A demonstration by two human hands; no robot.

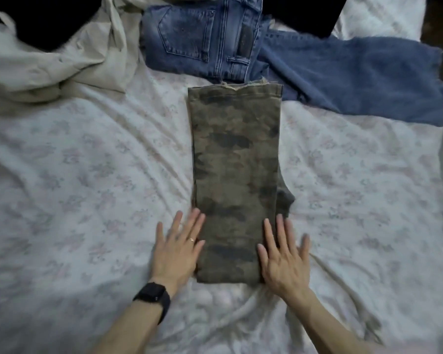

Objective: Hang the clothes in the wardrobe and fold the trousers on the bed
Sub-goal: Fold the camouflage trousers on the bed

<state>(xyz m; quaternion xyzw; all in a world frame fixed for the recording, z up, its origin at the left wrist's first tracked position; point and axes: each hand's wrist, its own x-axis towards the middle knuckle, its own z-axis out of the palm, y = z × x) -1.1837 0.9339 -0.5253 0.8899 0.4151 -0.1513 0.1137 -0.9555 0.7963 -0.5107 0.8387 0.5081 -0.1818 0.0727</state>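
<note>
1. Head view, task item: the camouflage trousers (pixel 235 180) lie on the bed (pixel 87 175), folded into one long strip. The frayed hems are at the far end, and the near end is between the two hands.
2. Left hand (pixel 177 254): flat, its fingers (pixel 198 221) straight and spread. It rests at the strip's left edge, partly on the sheet, and grips nothing.
3. Right hand (pixel 283 259): flat on the strip's right edge, fingers (pixel 267 233) straight. It presses and grips nothing.
4. Other items: blue jeans (pixel 205 39) touch the far hems, and a beige garment (pixel 49 65) lies far left.
5. Judged step: smoothing before the next fold.
6. Recommendation: keep both palms flat and square the side edges. A bulge of cloth shows at the right edge, so tuck it in. Then lift the near end by both corners and lay it evenly toward the hems, clear of the jeans.
</note>
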